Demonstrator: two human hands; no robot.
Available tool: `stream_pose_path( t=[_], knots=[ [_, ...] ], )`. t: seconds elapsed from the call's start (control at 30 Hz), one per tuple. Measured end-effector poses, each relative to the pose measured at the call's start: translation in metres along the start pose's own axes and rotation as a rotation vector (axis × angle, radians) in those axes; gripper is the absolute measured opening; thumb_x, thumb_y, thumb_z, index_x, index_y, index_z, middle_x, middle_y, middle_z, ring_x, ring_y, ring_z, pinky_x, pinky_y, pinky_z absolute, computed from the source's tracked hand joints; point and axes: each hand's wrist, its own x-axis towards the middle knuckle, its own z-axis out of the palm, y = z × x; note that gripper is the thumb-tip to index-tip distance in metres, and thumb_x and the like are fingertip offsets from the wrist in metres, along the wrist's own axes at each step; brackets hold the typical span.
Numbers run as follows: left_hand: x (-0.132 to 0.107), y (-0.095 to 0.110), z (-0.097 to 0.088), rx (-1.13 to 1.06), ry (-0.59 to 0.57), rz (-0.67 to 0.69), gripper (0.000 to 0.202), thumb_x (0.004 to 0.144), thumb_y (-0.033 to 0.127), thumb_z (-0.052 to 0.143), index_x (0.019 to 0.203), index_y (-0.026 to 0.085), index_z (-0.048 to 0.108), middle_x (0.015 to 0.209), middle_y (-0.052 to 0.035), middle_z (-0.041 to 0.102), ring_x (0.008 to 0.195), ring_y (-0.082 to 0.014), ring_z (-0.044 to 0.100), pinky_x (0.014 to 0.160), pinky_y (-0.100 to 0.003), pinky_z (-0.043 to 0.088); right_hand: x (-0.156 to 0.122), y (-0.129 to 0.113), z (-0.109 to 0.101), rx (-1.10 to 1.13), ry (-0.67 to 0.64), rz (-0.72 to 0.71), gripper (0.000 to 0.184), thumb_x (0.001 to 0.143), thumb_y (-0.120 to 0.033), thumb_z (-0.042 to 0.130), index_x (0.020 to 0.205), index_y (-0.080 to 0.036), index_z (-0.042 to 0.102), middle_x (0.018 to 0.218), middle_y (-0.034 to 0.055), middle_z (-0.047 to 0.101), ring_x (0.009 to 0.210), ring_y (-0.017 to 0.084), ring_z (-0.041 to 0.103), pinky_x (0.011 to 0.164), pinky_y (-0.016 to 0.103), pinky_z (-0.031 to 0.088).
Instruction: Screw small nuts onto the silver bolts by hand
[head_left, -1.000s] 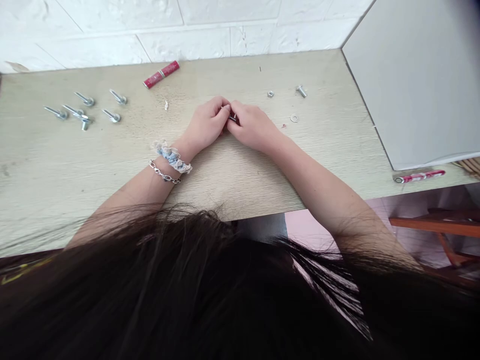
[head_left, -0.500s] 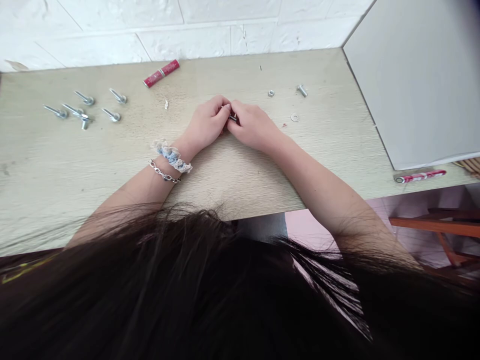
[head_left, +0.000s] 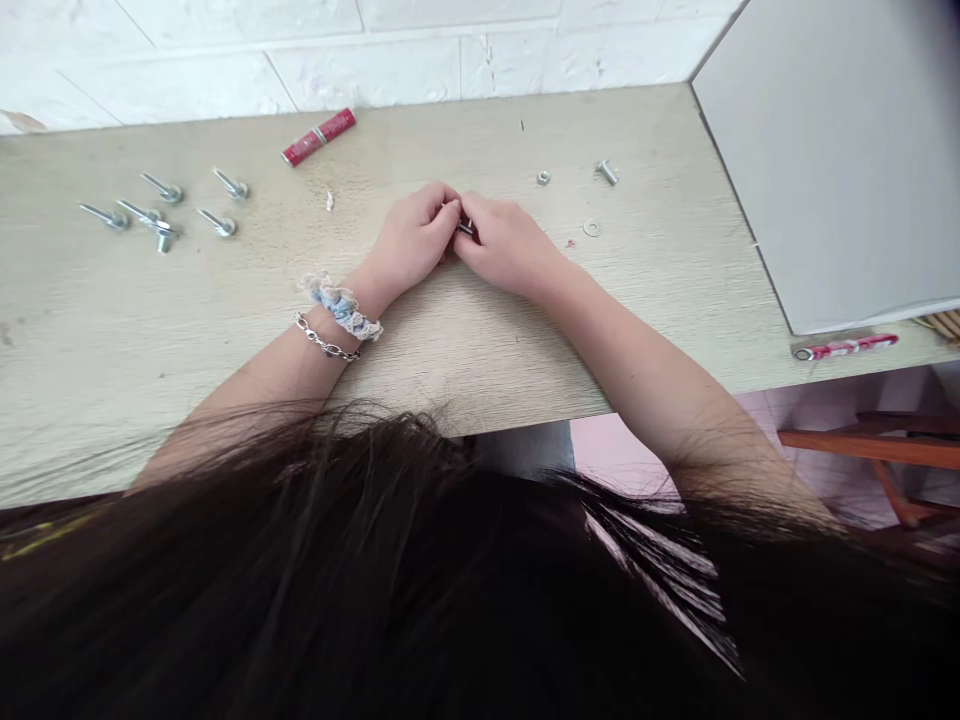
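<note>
My left hand (head_left: pixel 409 238) and my right hand (head_left: pixel 506 245) meet at the middle of the pale wood-grain table (head_left: pixel 480 370). Their fingertips pinch a small dark metal piece (head_left: pixel 466 229), mostly hidden by the fingers, so its exact kind is unclear. To the right of my right hand lie a flat washer (head_left: pixel 591 228), a hex nut (head_left: pixel 543 178) and a short zinc-plated bolt (head_left: pixel 607 173). Several longer zinc-plated bolts (head_left: pixel 154 212) lie far from my left hand, at the table's left.
A red tube (head_left: pixel 319 137) lies near the white brick wall (head_left: pixel 300 60). A large grey panel (head_left: pixel 825 160) stands at the right, with a red-and-white tube (head_left: pixel 845 347) by its lower edge. Dark hair (head_left: pixel 300 590) covers the lower view. An orange wooden frame (head_left: pixel 870 450) shows beyond the table edge.
The whole view has shifted slightly, with the table items sitting a little higher in the picture. My hands remain together on the small metal piece.
</note>
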Motion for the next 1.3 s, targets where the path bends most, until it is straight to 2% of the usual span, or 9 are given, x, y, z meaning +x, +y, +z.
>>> stream_pose_path(
  t=[0.1, 0.3, 0.93, 1.13, 1.3],
  knots=[
    [0.0016, -0.0014, 0.0010, 0.001, 0.015, -0.005, 0.019, 0.090, 0.031, 0.041, 0.085, 0.027, 0.060, 0.069, -0.0008, 0.063, 0.071, -0.0164, 0.052, 0.073, -0.028, 0.044, -0.0007, -0.0020, -0.0015, -0.004, -0.004, 0.014, 0.017, 0.093, -0.026, 0.041, 0.101, -0.017, 0.053, 0.105, 0.0116, 0.067, 0.101, 0.027, 0.061, 0.088, 0.039, 0.044],
    [0.0016, -0.0019, 0.0002, -0.057, 0.009, 0.074, 0.018, 0.090, 0.024, 0.042, 0.081, 0.023, 0.058, 0.060, 0.0029, 0.049, 0.058, -0.0114, 0.045, 0.065, -0.027, 0.038, -0.0012, -0.0042, -0.0035, -0.014, 0.002, 0.031, 0.011, 0.093, -0.024, 0.043, 0.097, -0.020, 0.052, 0.104, 0.0107, 0.068, 0.101, 0.027, 0.062, 0.085, 0.038, 0.045],
    [0.0028, -0.0016, 0.0009, -0.044, 0.012, 0.058, 0.019, 0.090, 0.023, 0.043, 0.080, 0.023, 0.059, 0.062, 0.0018, 0.050, 0.057, -0.0116, 0.047, 0.064, -0.028, 0.040, -0.0006, -0.0027, -0.0035, -0.022, 0.035, 0.015, 0.006, 0.090, -0.025, 0.046, 0.091, -0.023, 0.051, 0.099, 0.0087, 0.070, 0.097, 0.027, 0.063, 0.079, 0.037, 0.045],
    [0.0014, -0.0005, -0.0003, -0.046, 0.007, 0.088, 0.020, 0.090, 0.022, 0.042, 0.082, 0.021, 0.060, 0.062, 0.0024, 0.050, 0.056, -0.0112, 0.047, 0.062, -0.026, 0.040, -0.0019, -0.0052, -0.0056, -0.054, 0.006, 0.022, 0.011, 0.091, -0.024, 0.043, 0.097, -0.021, 0.051, 0.107, 0.0103, 0.069, 0.099, 0.026, 0.063, 0.081, 0.036, 0.045],
    [0.0014, 0.0000, 0.0001, -0.036, 0.008, 0.063, 0.019, 0.090, 0.024, 0.042, 0.080, 0.022, 0.058, 0.063, 0.0017, 0.051, 0.058, -0.0116, 0.046, 0.063, -0.027, 0.039, -0.0026, -0.0062, -0.0059, -0.064, -0.002, 0.022, 0.016, 0.091, -0.023, 0.041, 0.102, -0.020, 0.052, 0.110, 0.0119, 0.069, 0.100, 0.027, 0.063, 0.083, 0.037, 0.045]
  ],
)
